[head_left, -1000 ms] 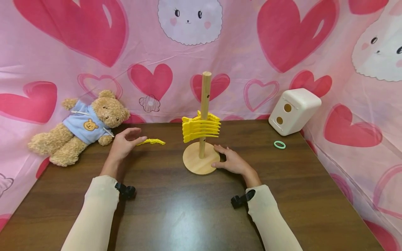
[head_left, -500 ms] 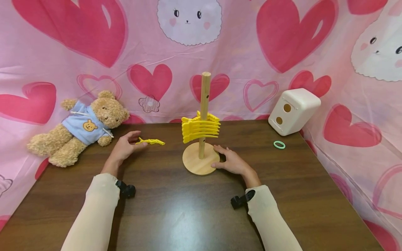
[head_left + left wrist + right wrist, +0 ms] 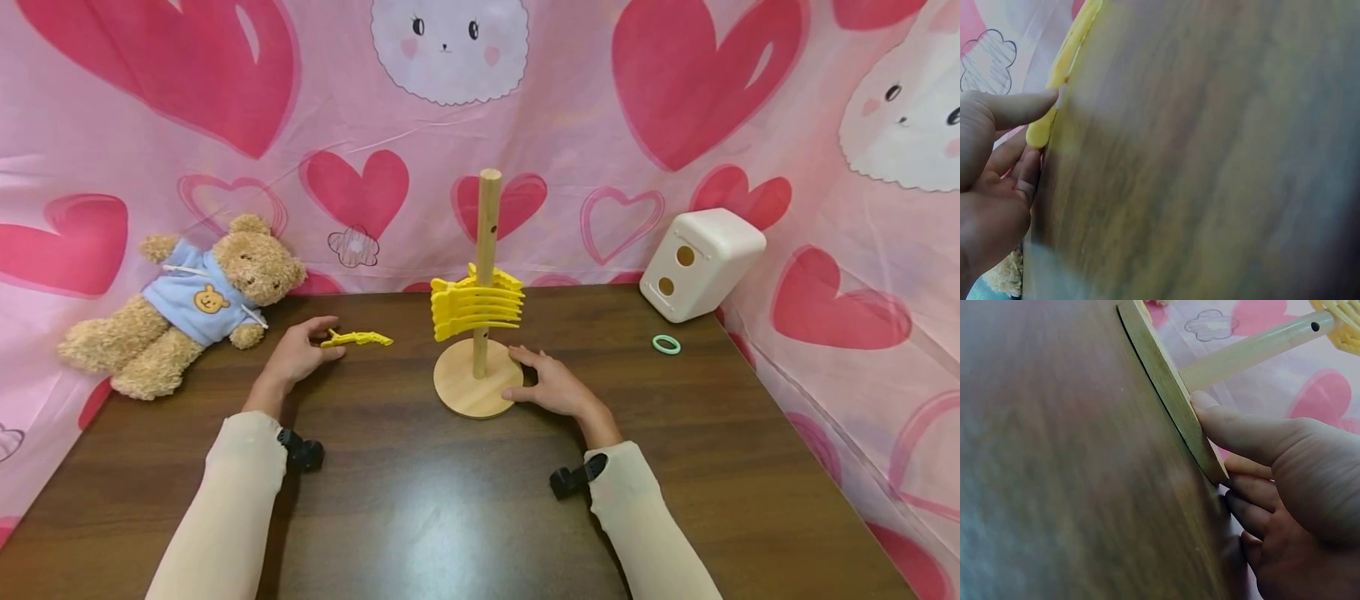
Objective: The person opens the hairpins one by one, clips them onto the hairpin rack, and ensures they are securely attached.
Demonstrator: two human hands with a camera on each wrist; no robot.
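A thin, curved yellow plastic piece (image 3: pixel 358 338) with small bumps lies on the table. My left hand (image 3: pixel 298 354) is at its left end, thumb and fingers spread on either side. In the left wrist view, the thumb tip overlaps the yellow piece (image 3: pixel 1054 81) near its rounded end, with fingers below. A wooden stand (image 3: pixel 461 383) has a round base and an upright post. My right hand (image 3: pixel 553 383) holds the base's right rim. In the right wrist view, its thumb lies on the base (image 3: pixel 1175 387) and its fingers are by the edge. Several similar yellow pieces (image 3: pixel 476 307) are stacked around the post.
A teddy bear (image 3: pixel 202 300) in a blue hoodie lies at the back left. At the back right, a white box (image 3: pixel 701 262) with two round holes leans by the heart-patterned cloth (image 3: pixel 558 100). A mint-green ring (image 3: pixel 666 344) lies on the table (image 3: pixel 420 500) in front of the box.
My left hand has lowered around the yellow piece's left end, its thumb drawing back toward me and exposing more of the piece. My right hand stays on the base. The view shifts slightly.
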